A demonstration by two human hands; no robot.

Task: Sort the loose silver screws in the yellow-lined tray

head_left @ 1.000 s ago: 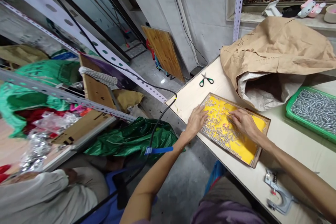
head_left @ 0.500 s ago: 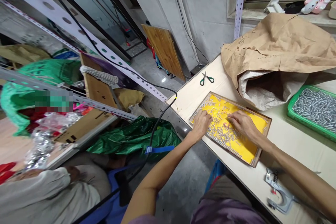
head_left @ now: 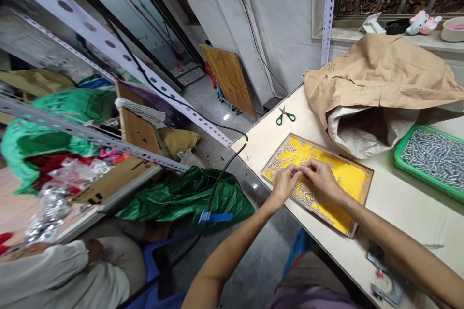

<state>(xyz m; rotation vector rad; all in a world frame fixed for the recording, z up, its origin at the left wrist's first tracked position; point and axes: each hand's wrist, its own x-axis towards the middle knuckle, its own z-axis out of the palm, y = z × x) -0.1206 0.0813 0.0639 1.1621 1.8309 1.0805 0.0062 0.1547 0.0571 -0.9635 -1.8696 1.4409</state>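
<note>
We see the left hand [head_left: 287, 181] and the right hand [head_left: 319, 176] meeting fingertip to fingertip over the tray [head_left: 350, 174], their fingers bent inward; whether they pinch a small piece between them, we cannot tell, since the fingers hide it. Beneath and around them, slim metal pins [head_left: 306, 196] lie loose, crowded over the left and near parts of the yellow floor, while much of its right side is bare. By our judgement, the handling is well short of finished: many pins lie scattered, and we cannot make out which, if any, are done. Farther right on the table [head_left: 406, 207], a green basket [head_left: 398, 157] holds a heap of similar metal pieces, perhaps finished, perhaps waiting. Beyond the tray, a brown paper sack [head_left: 384, 72] lies with its mouth open, and scissors [head_left: 285, 116] rest far left, opened.
</note>
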